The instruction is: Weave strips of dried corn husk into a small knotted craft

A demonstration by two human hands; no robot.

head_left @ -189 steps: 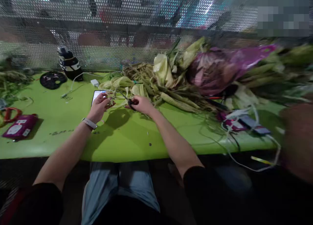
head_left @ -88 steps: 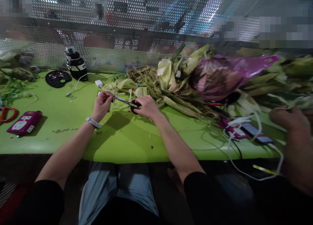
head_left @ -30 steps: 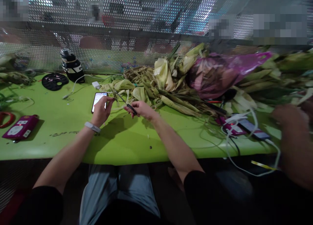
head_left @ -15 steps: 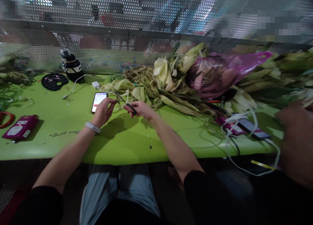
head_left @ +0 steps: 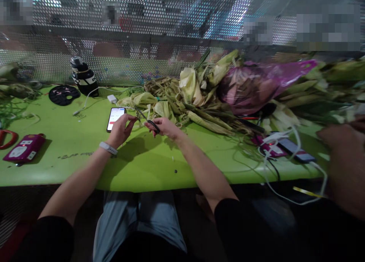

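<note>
My right hand (head_left: 166, 127) grips black-handled scissors (head_left: 147, 120), blades pointing up and left towards my left hand (head_left: 119, 129). The left fingers are pinched on a small strip of husk or leaf at the blade tips; it is too small to name surely. Both hands hover over the green table (head_left: 142, 163), just in front of a pile of corn husks (head_left: 171, 98). A lit phone (head_left: 114, 117) lies flat right beside my left hand.
A purple plastic bag (head_left: 256, 85) rests on the husk pile. A black bottle (head_left: 83, 77), a black disc (head_left: 63, 94) and a white charger cable (head_left: 91, 94) sit far left. A magenta device (head_left: 21, 151) lies near left. Another person's hand (head_left: 340, 148) is at right, by phones and cables (head_left: 285, 146).
Since a few seconds ago my hands lifted slightly off the table and the phone became uncovered. Over the last second they have barely moved.
</note>
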